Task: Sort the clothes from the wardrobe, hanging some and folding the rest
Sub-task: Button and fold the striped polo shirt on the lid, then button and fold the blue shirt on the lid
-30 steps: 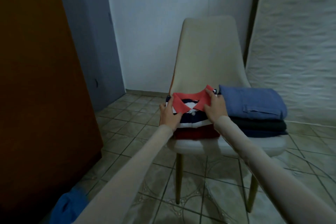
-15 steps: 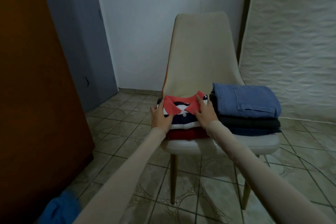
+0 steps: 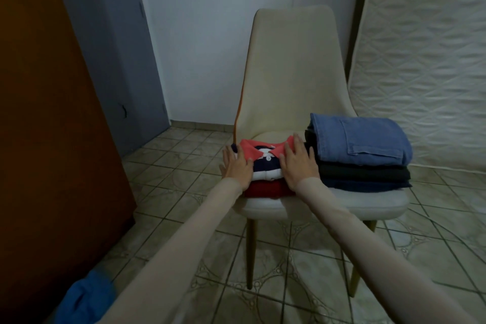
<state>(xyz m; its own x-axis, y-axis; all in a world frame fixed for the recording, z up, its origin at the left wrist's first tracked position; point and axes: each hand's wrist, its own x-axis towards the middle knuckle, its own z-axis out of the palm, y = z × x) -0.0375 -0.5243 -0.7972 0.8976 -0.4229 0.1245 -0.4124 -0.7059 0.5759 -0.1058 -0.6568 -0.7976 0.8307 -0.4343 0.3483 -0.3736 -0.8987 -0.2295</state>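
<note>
A folded polo shirt (image 3: 264,163), navy and white striped with a coral collar, lies on top of a folded dark red garment (image 3: 265,189) on the left half of a cream chair's seat (image 3: 368,202). My left hand (image 3: 235,166) presses flat on the shirt's left side. My right hand (image 3: 298,163) presses flat on its right side, fingers straight. Beside them on the seat stands a second stack: folded light blue jeans (image 3: 360,139) over a black garment (image 3: 365,172) and a navy one (image 3: 368,184).
A brown wardrobe side (image 3: 47,113) fills the left. A blue cloth (image 3: 86,300) lies at its foot, bottom left. A white quilted mattress (image 3: 426,60) leans against the wall on the right. Tiled floor surrounds the chair; a grey door stands behind.
Both hands stay on the striped polo; the fingers that held the collar now lie flatter on the shirt. The view has shifted slightly.
</note>
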